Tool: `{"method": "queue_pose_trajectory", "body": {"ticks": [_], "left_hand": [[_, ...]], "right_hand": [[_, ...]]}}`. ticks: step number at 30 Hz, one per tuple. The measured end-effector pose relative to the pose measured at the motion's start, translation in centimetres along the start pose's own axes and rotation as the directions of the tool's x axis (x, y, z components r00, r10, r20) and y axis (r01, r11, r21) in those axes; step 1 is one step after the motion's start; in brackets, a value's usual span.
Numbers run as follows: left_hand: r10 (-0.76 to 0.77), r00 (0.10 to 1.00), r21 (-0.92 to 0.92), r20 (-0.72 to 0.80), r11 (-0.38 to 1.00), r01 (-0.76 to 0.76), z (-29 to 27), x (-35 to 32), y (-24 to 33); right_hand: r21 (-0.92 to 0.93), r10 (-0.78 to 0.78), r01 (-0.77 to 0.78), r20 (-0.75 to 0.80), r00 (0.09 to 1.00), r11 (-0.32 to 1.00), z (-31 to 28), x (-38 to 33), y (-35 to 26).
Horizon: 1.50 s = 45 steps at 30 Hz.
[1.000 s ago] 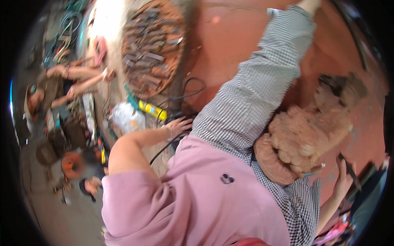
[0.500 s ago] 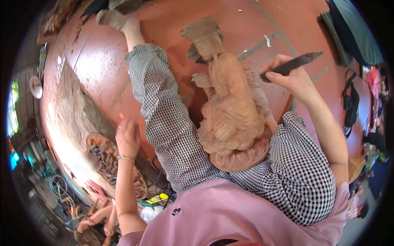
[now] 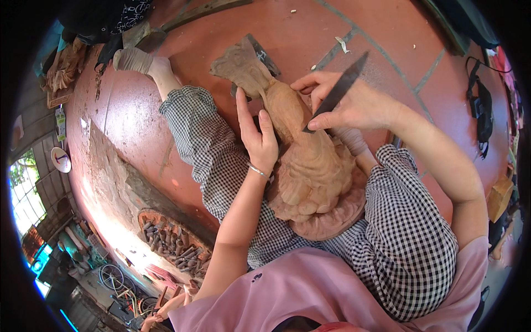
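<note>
1. I see the wooden carving (image 3: pixel 315 160) between the wearer's legs, its round base against the checked trousers (image 3: pixel 412 221) and its narrower top pointing away, toward the upper left.
2. The left hand (image 3: pixel 259 135) lies along the carving's left side; its fingers are extended and laid against the wood, the thumb standing apart, not wrapped around it.
3. In the right hand (image 3: pixel 345 105) I make out a dark flat blade (image 3: pixel 343 86), gripped between thumb and fingers above the carving's right side.
4. The blade's pointed end slants up and away; its lower end is at the carving, though I cannot tell whether it touches.
5. Red floor tiles (image 3: pixel 144 127) spread beyond.
6. Left of the legs, I have an oval tray (image 3: pixel 156 214) filled with dark hand tools (image 3: pixel 172 243).
</note>
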<state>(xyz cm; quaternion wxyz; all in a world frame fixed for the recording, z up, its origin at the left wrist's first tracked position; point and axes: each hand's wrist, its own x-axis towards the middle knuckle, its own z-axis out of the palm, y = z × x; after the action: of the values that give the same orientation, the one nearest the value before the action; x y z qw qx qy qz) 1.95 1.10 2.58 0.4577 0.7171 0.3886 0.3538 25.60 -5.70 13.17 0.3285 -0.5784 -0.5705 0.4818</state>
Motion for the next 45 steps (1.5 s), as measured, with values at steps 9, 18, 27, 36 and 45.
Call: {"method": "queue_pose_trajectory", "body": {"ticks": [9, 18, 27, 36, 45], "left_hand": [[-0.008, 0.999, -0.224, -0.036, 0.975, 0.0, 1.0, 0.5, 0.7], [-0.011, 1.0, -0.198, 0.001, 0.98, 0.011, 0.9, 0.4, 0.6], [-0.046, 0.999, -0.162, -0.011, 0.986, 0.043, 0.7, 0.5, 0.9], [-0.044, 0.999, -0.204, 0.022, 0.978, 0.048, 0.7, 0.4, 0.6], [-0.05, 0.999, -0.198, -0.019, 0.979, 0.045, 0.7, 0.4, 0.6]], "right_hand": [[0.034, 0.155, -0.156, 0.014, 0.988, 0.987, -1.5, 2.3, -1.7], [0.018, 0.125, -0.125, 0.006, 0.992, 0.992, -1.3, 2.8, -1.9], [-0.185, 0.143, -0.145, -0.026, 0.989, 0.972, -1.8, 4.0, -4.1], [-0.219, 0.192, -0.201, -0.058, 0.98, 0.955, -1.3, 4.4, -4.8], [-0.108, 0.206, -0.209, -0.042, 0.978, 0.972, -0.6, 2.7, -4.5]]}}
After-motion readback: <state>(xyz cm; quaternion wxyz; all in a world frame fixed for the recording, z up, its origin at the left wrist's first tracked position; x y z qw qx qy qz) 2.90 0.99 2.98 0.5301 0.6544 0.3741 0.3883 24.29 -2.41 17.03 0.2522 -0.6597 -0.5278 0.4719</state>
